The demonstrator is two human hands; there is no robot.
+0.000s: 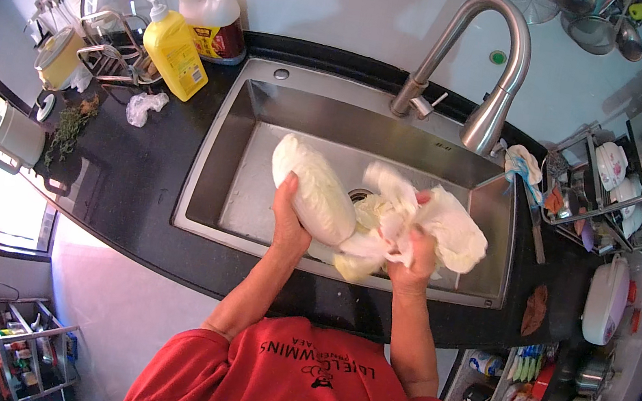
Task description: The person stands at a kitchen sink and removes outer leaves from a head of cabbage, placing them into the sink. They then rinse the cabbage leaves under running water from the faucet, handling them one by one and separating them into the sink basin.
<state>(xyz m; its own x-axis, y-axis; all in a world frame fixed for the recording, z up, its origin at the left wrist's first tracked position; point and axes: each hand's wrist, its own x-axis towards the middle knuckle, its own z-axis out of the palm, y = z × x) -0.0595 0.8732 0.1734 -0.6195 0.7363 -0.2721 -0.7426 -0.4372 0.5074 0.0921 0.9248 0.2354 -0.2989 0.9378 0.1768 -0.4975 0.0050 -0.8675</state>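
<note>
Head view showed the cabbage (313, 187) over the sink (251, 199), gripped by the left hand (292, 217), while the right hand (415, 259) clutched leaves (455, 228) by its lower end. Clean work seemed to need a steady left hold and gentle pulls above the sink.

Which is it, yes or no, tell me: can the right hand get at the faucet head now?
Probably not quite yet: the right hand seems to be gripping pale leaves, though nothing else appears to block the faucet head.
</note>
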